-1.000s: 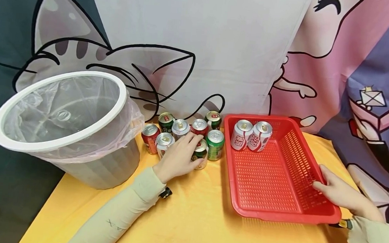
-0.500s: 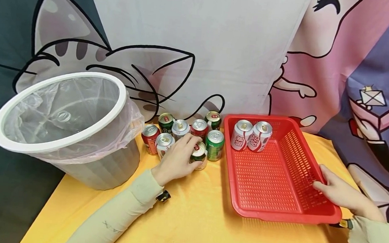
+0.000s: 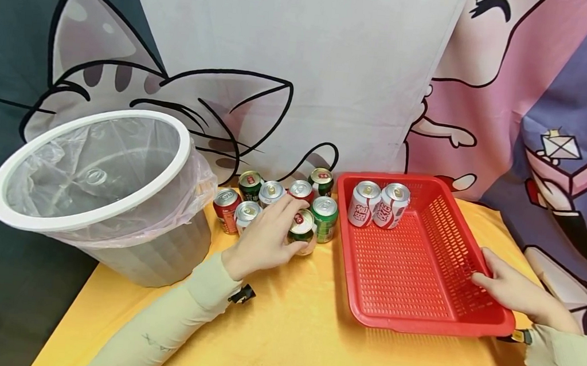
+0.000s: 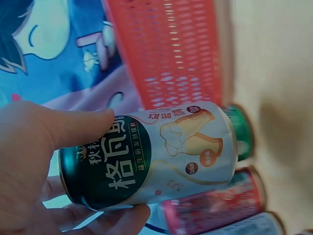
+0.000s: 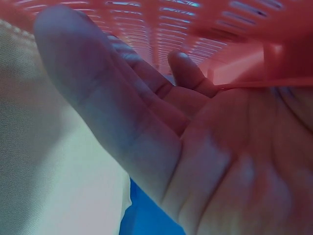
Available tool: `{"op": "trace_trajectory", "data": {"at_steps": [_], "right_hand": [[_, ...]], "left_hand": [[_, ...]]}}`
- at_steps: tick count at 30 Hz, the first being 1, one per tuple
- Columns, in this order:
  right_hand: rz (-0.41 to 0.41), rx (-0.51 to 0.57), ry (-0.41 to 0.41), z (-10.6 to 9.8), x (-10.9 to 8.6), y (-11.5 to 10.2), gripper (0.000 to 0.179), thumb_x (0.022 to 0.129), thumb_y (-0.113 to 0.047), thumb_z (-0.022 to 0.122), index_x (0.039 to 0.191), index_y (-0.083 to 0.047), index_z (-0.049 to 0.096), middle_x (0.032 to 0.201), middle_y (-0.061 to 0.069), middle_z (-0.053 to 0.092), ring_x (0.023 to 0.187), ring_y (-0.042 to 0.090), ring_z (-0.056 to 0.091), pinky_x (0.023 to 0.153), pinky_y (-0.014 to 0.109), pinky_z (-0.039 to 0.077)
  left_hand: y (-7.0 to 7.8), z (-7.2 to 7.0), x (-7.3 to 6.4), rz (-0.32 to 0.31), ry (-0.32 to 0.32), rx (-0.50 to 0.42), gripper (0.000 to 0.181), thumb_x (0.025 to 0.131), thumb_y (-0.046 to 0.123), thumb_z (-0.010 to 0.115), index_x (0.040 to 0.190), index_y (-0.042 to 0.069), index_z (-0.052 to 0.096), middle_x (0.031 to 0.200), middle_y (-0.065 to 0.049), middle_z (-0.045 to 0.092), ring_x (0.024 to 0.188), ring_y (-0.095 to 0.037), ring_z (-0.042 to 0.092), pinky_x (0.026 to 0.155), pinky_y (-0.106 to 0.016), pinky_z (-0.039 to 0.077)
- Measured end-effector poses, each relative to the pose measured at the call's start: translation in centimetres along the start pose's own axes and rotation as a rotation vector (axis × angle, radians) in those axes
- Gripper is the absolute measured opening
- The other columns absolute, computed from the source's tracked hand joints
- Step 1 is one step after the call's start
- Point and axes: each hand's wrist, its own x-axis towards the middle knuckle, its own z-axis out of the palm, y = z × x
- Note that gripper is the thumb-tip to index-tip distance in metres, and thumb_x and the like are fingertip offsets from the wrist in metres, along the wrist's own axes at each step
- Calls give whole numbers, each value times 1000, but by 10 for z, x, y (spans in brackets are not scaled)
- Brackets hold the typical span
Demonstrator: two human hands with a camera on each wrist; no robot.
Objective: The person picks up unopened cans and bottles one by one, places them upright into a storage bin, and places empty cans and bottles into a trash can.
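Observation:
My left hand [image 3: 264, 237] grips a green-and-white drink can [image 4: 161, 156], thumb on one side and fingers round the other. In the head view that can stands at the front of a group of several cans, its gold lid showing beside my fingers. A green can [image 3: 323, 223] stands just right of it, and a red can [image 3: 300, 190] behind. My right hand [image 3: 520, 290] holds the right side of a red plastic basket [image 3: 349, 291], thumb over the rim and fingers beneath its outer wall. Two white-and-red cans [image 3: 364, 206] stand upright in the basket's far left corner.
A large grey bin [image 3: 163, 264] with a white rim and clear liner stands on the left. Another red can [image 3: 226, 211] is near it, at the group's left end. A yellow cloth [image 3: 286, 343] covers the table, and a printed curtain [image 3: 310, 35] hangs behind.
The gripped can has lifted and tilted slightly, its lid now clearer of my left fingers. My left forearm has shifted a little leftward. My right hand and the basket stay put.

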Motion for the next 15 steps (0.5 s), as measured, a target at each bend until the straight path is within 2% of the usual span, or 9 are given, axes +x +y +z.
{"op": "trace_trajectory", "data": {"at_steps": [7,10,15], "right_hand": [[-12,-32,11,0,0,0,44,101,1,53,138,12,34,110,16,62,80,1,65,65,24,57],[-7,-39,8,-1,0,0,44,102,0,53,139,13,33,111,17,62,81,0,64,66,24,57],[-9,-62,19,0,-1,-2,43,101,0,55,137,12,36,110,15,62,81,-1,62,66,23,56]], "left_hand": [[20,-26,13,58,53,-59,73,78,28,89,138,10,54,124,-4,59,106,-18,60,90,-39,56],[29,-33,24,93,69,-65,73,78,30,89,138,9,54,125,-4,59,108,-17,59,93,-37,55],[46,-38,47,137,54,-55,75,79,35,87,140,8,54,128,-5,59,109,-17,61,95,-36,54]]}}
